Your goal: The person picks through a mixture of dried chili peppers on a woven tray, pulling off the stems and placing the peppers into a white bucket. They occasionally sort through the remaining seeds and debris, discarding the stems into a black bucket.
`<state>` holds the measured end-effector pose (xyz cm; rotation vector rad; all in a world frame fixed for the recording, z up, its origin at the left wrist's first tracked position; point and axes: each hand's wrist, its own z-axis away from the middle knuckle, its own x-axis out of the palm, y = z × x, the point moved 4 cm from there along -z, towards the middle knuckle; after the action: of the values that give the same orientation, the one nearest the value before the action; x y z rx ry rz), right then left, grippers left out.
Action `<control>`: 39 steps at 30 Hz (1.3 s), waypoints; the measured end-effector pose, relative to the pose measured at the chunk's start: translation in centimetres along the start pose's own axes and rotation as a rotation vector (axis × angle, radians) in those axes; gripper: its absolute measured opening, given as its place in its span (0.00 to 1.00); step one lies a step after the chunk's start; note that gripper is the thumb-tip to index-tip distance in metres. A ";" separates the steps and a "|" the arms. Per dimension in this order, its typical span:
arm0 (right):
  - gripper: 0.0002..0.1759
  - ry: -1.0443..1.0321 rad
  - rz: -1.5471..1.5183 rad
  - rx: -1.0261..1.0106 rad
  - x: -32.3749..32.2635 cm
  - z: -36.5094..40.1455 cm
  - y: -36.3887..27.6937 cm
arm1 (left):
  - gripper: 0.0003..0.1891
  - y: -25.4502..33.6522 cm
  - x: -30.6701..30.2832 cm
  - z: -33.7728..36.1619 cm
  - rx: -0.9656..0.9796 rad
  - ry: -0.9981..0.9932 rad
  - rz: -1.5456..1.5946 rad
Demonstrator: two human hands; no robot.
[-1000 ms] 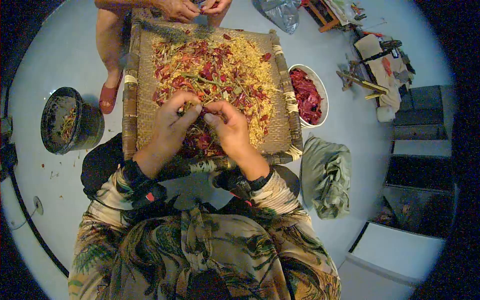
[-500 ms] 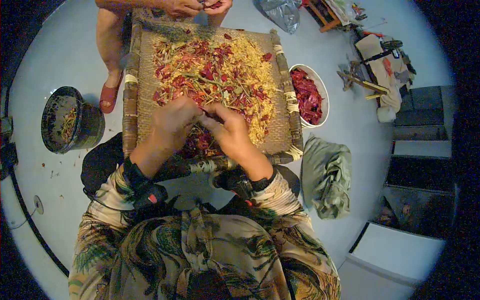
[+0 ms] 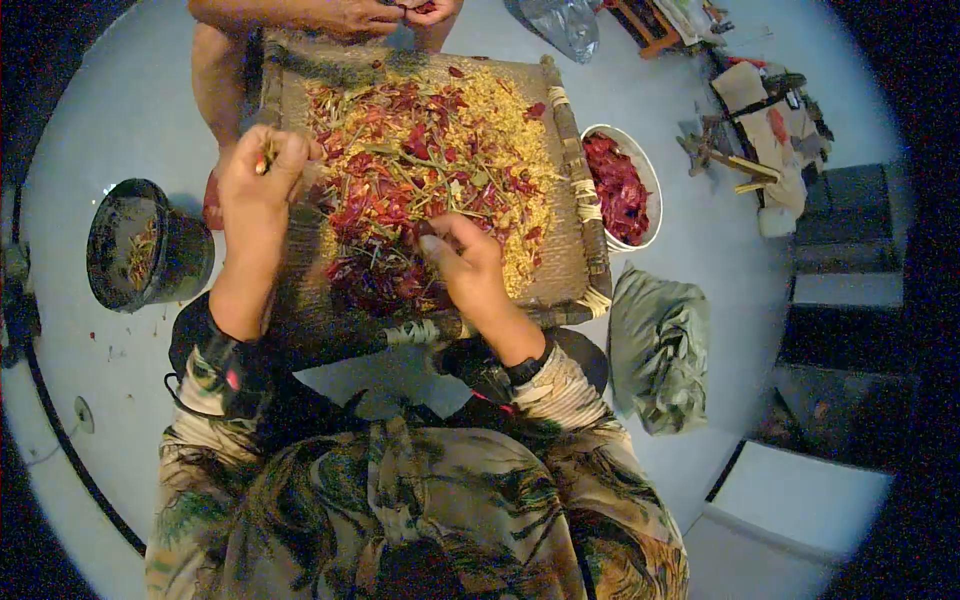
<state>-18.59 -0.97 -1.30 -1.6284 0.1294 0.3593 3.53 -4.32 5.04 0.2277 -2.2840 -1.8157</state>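
Crinkled red pod pieces [image 3: 365,205], darker toward the near edge, are lying heaped on a woven tray [image 3: 562,275], mingling with loose yellow seeds [image 3: 510,110] and thin greenish stems [image 3: 408,156]. One dark red piece [image 3: 424,230] is resting at the right hand's [image 3: 470,262] fingertips; small green-and-orange bits [image 3: 265,163] are protruding from the left hand [image 3: 256,185].

Readable text: none | woven tray [image 3: 568,275]: no lettering discernible | black wristband [image 3: 238,362], left arm: small pinkish-red patch [image 3: 232,380], too blurred to read as a mark | white bucket [image 3: 655,185], black bucket [image 3: 187,262]: nothing legible | grey-green bag [image 3: 650,350], clear plastic bag [image 3: 560,25]: nothing legible
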 end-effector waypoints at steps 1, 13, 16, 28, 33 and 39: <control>0.06 0.004 0.023 -0.030 0.0 -0.2 -0.3 | 0.06 -0.7 -0.3 -0.2 -0.090 -0.067 0.073; 0.15 0.085 0.106 -0.081 -0.1 -0.9 1.1 | 0.05 1.2 -4.3 0.8 -0.291 -0.058 0.258; 0.16 0.107 0.115 -0.005 -0.2 -0.8 0.7 | 0.07 0.4 -11.5 0.0 -0.208 0.155 0.154; 0.16 0.044 0.093 -0.056 0.7 -1.5 1.3 | 0.36 -11.2 -42.3 -0.9 -0.447 0.379 -0.522; 0.19 0.065 0.078 -0.037 0.4 -1.6 1.2 | 0.14 -5.3 -34.0 -0.5 -0.119 0.452 -0.628; 0.17 0.074 -0.092 -0.014 -0.4 -1.6 -0.3 | 0.10 2.1 -9.9 1.9 -0.066 -0.123 -0.480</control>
<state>-18.61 -2.52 -0.84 -1.6560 0.1074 0.2297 12.58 0.49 5.99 0.7264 -2.3961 -2.1743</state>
